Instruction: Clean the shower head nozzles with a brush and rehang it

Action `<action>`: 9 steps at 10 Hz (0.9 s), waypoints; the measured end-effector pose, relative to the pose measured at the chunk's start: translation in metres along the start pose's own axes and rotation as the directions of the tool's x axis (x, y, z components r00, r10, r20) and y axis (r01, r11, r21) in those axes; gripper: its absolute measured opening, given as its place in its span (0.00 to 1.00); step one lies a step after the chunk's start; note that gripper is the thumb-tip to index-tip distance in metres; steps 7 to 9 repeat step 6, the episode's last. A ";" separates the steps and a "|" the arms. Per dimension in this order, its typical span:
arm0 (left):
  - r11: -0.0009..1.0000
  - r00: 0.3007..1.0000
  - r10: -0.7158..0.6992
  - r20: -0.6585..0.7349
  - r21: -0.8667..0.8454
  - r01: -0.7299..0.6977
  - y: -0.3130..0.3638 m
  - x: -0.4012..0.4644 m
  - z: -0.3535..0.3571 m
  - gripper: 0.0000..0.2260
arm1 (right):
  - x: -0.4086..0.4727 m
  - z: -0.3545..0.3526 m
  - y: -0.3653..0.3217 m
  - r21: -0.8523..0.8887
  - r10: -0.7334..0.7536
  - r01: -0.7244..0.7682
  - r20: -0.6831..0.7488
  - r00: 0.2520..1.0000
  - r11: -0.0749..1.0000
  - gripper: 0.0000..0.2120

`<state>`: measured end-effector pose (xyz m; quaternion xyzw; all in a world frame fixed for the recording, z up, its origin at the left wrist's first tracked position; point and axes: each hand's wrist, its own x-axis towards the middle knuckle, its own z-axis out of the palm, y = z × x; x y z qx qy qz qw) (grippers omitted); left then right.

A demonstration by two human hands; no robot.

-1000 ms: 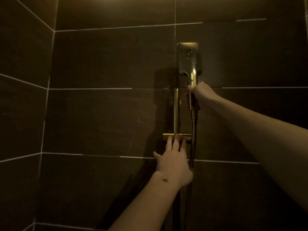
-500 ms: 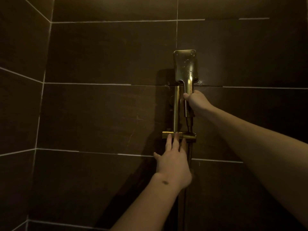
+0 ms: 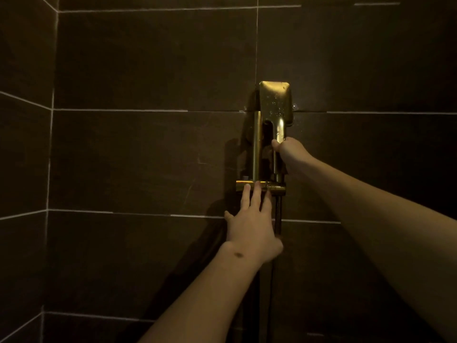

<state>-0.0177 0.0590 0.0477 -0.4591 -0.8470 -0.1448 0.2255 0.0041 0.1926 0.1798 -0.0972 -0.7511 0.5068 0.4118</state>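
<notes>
A gold, square shower head (image 3: 275, 101) with water drops on it stands upright against the dark wall, beside the gold vertical rail (image 3: 257, 144). My right hand (image 3: 288, 154) grips its handle just below the head. The handle's lower end sits in the holder on the gold crossbar (image 3: 261, 186). My left hand (image 3: 252, 219) reaches up with straight fingers, its fingertips pressing on the crossbar. A dark hose (image 3: 278, 214) drops from the holder behind my left hand. No brush is in view.
Large dark tiles (image 3: 148, 157) with pale grout lines cover the wall ahead. A corner with the side wall (image 3: 24, 157) runs down the left. The light is dim.
My right hand has lowered the shower head along the rail until the handle's end reached the holder on the crossbar. My left hand has stayed on the crossbar.
</notes>
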 end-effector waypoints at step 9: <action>0.998 0.999 -0.025 0.026 -0.060 0.027 0.002 -0.016 -0.010 0.35 | -0.090 -0.025 0.059 -0.217 0.056 -0.050 0.018 0.998 0.975 0.24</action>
